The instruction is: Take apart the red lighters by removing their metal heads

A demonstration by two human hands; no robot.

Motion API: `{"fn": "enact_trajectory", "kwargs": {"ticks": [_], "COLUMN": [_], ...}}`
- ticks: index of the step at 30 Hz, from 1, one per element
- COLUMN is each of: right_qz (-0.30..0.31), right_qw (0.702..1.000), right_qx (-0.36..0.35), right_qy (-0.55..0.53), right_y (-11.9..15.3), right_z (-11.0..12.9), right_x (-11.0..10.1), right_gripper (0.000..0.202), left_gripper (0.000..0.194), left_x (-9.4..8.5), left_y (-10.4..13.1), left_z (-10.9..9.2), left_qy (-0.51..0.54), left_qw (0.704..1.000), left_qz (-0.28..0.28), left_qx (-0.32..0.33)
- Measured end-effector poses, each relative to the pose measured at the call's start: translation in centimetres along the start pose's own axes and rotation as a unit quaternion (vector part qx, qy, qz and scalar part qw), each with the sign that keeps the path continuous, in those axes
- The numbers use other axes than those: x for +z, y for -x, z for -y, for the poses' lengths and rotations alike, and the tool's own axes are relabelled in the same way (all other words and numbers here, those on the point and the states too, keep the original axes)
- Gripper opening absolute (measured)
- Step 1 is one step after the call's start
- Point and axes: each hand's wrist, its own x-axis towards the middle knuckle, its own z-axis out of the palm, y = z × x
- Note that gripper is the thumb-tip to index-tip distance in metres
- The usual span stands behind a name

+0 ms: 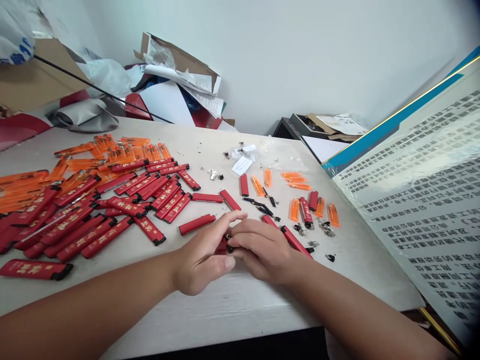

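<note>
Over the table's near middle, my left hand [204, 260] curls around a red lighter [223, 245], most of which the fingers hide. Its dark top end with a small metallic ring shows between my two hands. My right hand [264, 250] meets the left there, its bent fingers pressed against that top end. Just beyond the hands lie loose red lighter casings [197, 224] and several thin black pieces [258, 204]. To the left spreads a pile of red lighters with gold lettering [172, 200], black at one end.
Orange transparent lighter bodies [18, 187] are heaped at far left, with a few more [294, 210] at right among small metal parts [327, 227]. A clear plastic bag [281, 155] lies behind. A large printed board [412, 190] leans in from the right. Cardboard and papers [180, 75] stand at the back.
</note>
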Motion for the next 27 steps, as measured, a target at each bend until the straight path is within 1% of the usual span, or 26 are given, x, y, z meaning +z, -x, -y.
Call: {"fn": "enact_trajectory", "kwargs": {"ticks": [2,4,6,9,12,14,18,23,27], "right_qz": [-0.037,-0.084,-0.096,-0.044,-0.012,-0.004,0.023,0.053,0.053], "right_qw": [0.997,0.988,0.981,0.983,0.991,0.994,0.992,0.991,0.993], "right_qx": [0.047,0.107,0.135,0.134,0.104,0.094,0.108,0.115,0.095], "right_qy": [-0.040,-0.079,-0.101,-0.114,-0.086,-0.063,-0.057,-0.043,-0.054], "right_y": [0.2,0.3,0.4,0.3,0.1,0.0,-0.2,-0.2,0.0], "right_z": [0.2,0.3,0.4,0.5,0.5,0.6,0.7,0.6,0.4], "right_x": [-0.4,-0.8,-1.1,-1.3,-1.2,-1.0,-0.8,-0.7,-0.6], "right_gripper": [0.011,0.013,0.013,0.017,0.022,0.018,0.007,0.010,0.010], "left_gripper": [0.065,0.067,0.068,0.066,0.065,0.065,0.067,0.064,0.064], "left_x": [0.0,0.0,0.0,0.1,0.2,0.3,0.4,0.4,0.4], "left_y": [0.2,0.4,0.4,0.2,0.0,-0.1,-0.1,-0.2,-0.3], "left_z": [0.3,0.5,0.4,0.2,0.0,0.1,0.3,0.0,0.0], "left_qy": [0.019,0.015,0.006,0.005,-0.004,-0.007,-0.009,-0.023,-0.037], "left_qw": [1.000,0.999,0.998,0.998,0.998,0.999,0.999,0.999,0.999], "left_qz": [0.001,-0.012,-0.027,-0.036,-0.042,-0.034,-0.010,-0.003,0.001], "left_qx": [-0.017,-0.036,-0.050,-0.047,-0.037,-0.039,-0.039,-0.044,-0.035]}}
